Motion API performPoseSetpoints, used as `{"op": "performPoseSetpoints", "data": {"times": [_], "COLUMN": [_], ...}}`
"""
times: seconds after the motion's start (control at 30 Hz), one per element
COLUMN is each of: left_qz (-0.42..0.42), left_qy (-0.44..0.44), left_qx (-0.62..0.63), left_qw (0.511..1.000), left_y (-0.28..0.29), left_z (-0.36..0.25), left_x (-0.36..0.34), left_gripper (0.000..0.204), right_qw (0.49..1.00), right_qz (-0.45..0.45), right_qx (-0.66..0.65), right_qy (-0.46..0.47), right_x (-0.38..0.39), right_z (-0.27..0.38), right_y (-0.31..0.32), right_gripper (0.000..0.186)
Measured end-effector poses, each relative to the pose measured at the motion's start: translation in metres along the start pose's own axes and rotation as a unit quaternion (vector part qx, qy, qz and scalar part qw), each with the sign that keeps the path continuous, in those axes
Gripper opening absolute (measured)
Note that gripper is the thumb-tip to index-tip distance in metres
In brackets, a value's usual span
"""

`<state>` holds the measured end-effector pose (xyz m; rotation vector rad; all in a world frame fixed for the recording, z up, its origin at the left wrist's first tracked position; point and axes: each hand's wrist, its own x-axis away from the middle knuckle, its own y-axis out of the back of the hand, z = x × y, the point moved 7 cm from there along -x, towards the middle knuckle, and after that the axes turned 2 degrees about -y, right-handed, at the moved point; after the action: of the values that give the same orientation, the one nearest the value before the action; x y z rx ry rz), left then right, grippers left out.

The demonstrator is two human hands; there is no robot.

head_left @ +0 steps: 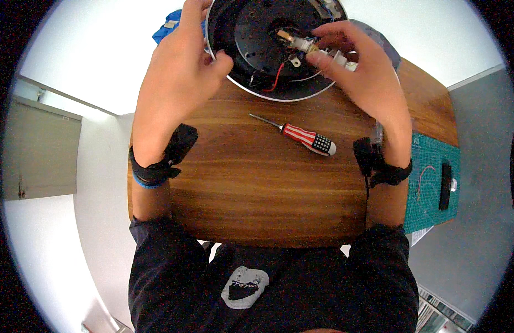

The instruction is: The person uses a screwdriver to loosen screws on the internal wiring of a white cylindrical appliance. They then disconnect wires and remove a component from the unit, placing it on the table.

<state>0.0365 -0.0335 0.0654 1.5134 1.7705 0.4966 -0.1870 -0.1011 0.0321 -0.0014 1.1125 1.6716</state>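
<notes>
A round black housing (251, 55) with a pale rim and exposed wiring lies at the far side of the table, cut off by the top of the view. My left hand (182, 72) is closed around its left rim, the thumb on the edge. Over its right part, my right hand (365, 69) pinches a small pale part with a brass-coloured end (298, 41), wires beside it; its exact kind cannot be made out. Beneath that part, a red wire (278, 77) runs inside the housing near a small metal tab (295, 62). A screwdriver (304, 137) with a striped handle lies nearer me.
The brown wooden table (257, 194) spans the space between my forearms. On its right lies a green cutting mat (426, 194) with a black bar (446, 186) and a loose pinkish wire (423, 176). Something blue (167, 28) sits behind my left hand.
</notes>
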Motion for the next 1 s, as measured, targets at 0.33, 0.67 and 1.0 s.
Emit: {"op": "performPoseSetpoints", "data": {"times": [0.33, 0.67, 1.0], "left_qz": [-0.07, -0.098, -0.089], "left_qy": [-0.114, -0.129, -0.133], "left_qx": [-0.009, -0.051, -0.046], "left_qw": [0.991, 0.986, 0.986], "left_y": [-0.007, -0.002, -0.002], "left_z": [0.027, 0.03, 0.026], "left_x": [-0.002, -0.001, 0.001], "left_gripper": [0.068, 0.062, 0.06], "right_qw": [0.998, 0.995, 0.968], "right_qz": [0.045, 0.071, -0.014], "right_qx": [-0.027, -0.072, 0.129], "right_qy": [0.019, 0.0, 0.212], "right_x": [-0.002, 0.0, 0.002], "right_z": [-0.017, 0.001, 0.015], "right_y": [0.004, 0.004, 0.014], "right_gripper": [0.021, 0.022, 0.038]}}
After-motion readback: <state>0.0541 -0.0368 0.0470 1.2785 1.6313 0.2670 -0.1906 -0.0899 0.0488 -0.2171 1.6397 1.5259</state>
